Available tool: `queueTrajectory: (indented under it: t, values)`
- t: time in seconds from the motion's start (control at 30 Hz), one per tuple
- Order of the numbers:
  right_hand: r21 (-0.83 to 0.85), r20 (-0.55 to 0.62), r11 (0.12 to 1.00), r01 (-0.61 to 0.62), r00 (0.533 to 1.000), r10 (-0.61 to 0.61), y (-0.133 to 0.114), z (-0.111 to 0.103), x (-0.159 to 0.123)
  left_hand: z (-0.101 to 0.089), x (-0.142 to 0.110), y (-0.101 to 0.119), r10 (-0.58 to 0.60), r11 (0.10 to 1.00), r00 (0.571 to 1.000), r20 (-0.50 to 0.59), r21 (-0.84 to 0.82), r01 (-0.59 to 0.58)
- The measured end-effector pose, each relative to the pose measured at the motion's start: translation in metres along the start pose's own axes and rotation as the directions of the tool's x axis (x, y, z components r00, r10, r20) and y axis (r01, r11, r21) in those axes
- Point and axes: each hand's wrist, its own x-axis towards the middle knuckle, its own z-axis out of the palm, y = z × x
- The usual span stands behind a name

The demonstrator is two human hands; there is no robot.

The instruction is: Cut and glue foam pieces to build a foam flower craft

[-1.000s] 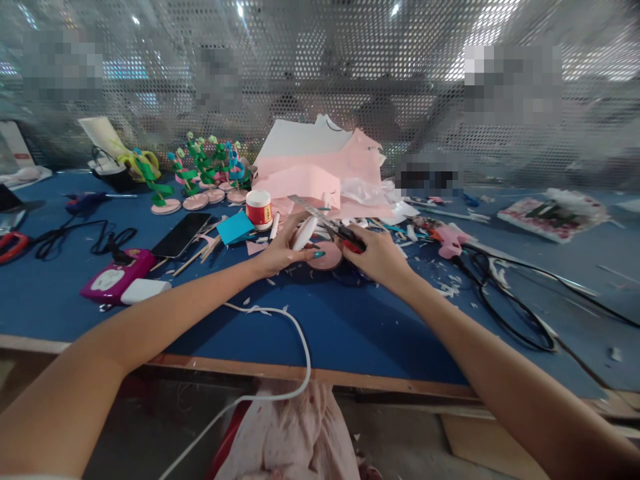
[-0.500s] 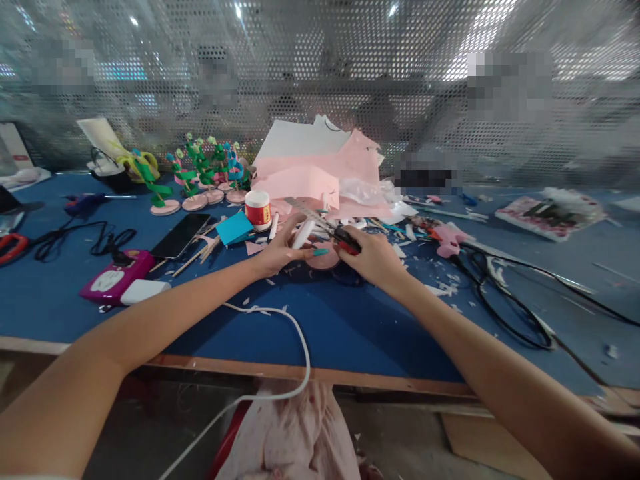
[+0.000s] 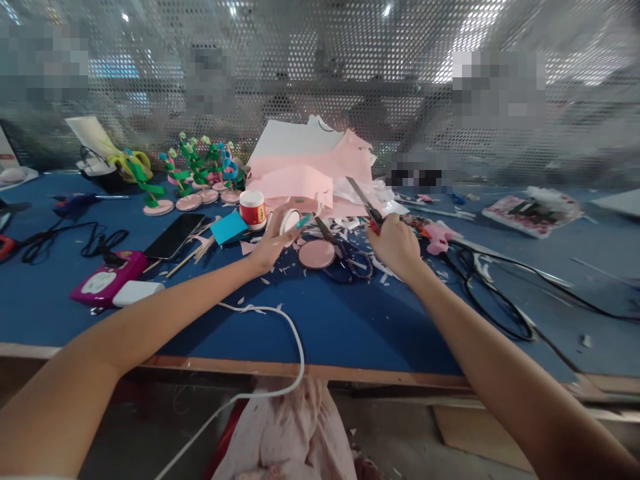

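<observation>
My left hand (image 3: 274,241) is closed round a white round disc (image 3: 289,224), which is tilted on edge above the table. A teal tip shows at the thumb. To its right, my right hand (image 3: 397,245) grips the black and red handle of a utility knife (image 3: 364,200); the long blade points up and left, apart from the disc. Between the hands a pink disc (image 3: 317,255) lies flat on the table. Scissors (image 3: 353,260) with blue handles lie beside it, among white scraps.
Pink sheets (image 3: 295,180) are piled behind the hands. A red and white jar (image 3: 253,211), blue paper (image 3: 229,228), a phone (image 3: 175,236), and several green plant-like crafts (image 3: 195,167) stand left. A purple socket (image 3: 109,279), white cable (image 3: 293,327) and pink glue gun (image 3: 439,237) also lie here.
My right hand has drawn the knife away to the right, off the white piece. My left hand has turned that piece, so its round face shows. The pink disc and scissors are now uncovered.
</observation>
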Motion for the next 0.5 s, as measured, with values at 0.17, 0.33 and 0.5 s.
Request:
queueTrajectory:
  t: [0.17, 0.33, 0.5]
  values:
    - [0.067, 0.056, 0.998, 0.016, 0.998, -0.020, 0.001, 0.013, 0.005, 0.000, 0.002, -0.004, -0.060, 0.997, 0.995, -0.075, 0.050, 0.064]
    - [0.045, -0.243, 0.995, -0.088, 0.965, 0.096, 0.003, -0.003, 0.009, 0.003, 0.002, -0.004, -0.048, 0.992, 0.993, -0.109, 0.114, 0.060]
    - [-0.038, -0.098, 0.927, -0.373, 0.925, 0.368, 0.058, -0.008, 0.031, 0.003, 0.001, -0.004, -0.089, 0.985, 0.995, -0.052, 0.145, 0.096]
